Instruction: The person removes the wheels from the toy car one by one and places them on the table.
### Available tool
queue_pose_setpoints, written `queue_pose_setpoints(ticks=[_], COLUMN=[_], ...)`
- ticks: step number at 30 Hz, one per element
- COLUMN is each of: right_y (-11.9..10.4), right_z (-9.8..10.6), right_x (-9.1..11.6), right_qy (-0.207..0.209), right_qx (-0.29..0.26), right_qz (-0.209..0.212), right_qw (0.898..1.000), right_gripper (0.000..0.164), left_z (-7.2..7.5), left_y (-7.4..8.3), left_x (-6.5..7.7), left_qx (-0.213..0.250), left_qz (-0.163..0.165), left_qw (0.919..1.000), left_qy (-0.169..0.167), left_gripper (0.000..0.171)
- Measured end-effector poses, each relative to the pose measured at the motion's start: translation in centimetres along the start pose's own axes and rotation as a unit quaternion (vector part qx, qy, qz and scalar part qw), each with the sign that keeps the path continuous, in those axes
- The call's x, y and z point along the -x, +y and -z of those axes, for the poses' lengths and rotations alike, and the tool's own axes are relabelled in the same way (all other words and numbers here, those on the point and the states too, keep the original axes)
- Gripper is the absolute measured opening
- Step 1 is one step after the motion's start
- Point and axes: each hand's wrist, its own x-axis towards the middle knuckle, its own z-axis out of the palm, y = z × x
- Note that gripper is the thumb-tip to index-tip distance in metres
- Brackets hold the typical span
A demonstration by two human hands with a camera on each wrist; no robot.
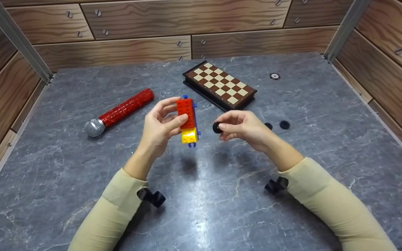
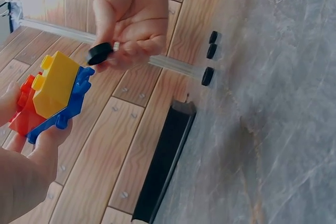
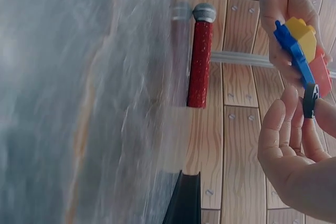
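Note:
My left hand (image 1: 157, 127) grips a toy block car (image 1: 186, 116), thumb over its top. Red and yellow bricks sit on a blue base with small side pegs; in the left wrist view the car's yellow sloped brick (image 2: 55, 85) shows clearly. Between the thumb and fingers of my right hand (image 1: 244, 127) is a small black toy wheel (image 1: 217, 127), held just right of the car and apart from it in the head view. Two more black wheels lie on the table behind the right hand, one wheel (image 1: 284, 124) in full view, the other wheel (image 1: 268, 126) partly hidden by the wrist.
A folded chessboard box (image 1: 222, 85) lies beyond the hands. To the left is a red glittery microphone (image 1: 120, 109) with a silver head. A small round chip (image 1: 274, 76) lies at the back right. Wood-patterned walls (image 1: 134, 21) border the grey marbled table (image 1: 201, 209).

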Motion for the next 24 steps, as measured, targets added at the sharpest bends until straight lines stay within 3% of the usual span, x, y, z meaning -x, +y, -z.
queue_pose_setpoints(ticks=[18,24], right_y=[-0.5,-0.5], right_z=[5.8,8.5], right_x=[0.9,1.3], right_qy=[0.089,0.119], right_qx=[0.006,-0.027], right_qz=[-0.019,-0.032], right_qw=[0.996,0.992], right_gripper=[0.024,0.023], left_z=[0.4,0.7], left_y=[0.3,0.6], left_x=[0.2,0.3], left_qx=[-0.021,-0.033], left_qz=[0.009,0.010], left_qw=[0.9997,0.9994], left_qy=[0.006,0.005], left_gripper=[0.049,0.048])
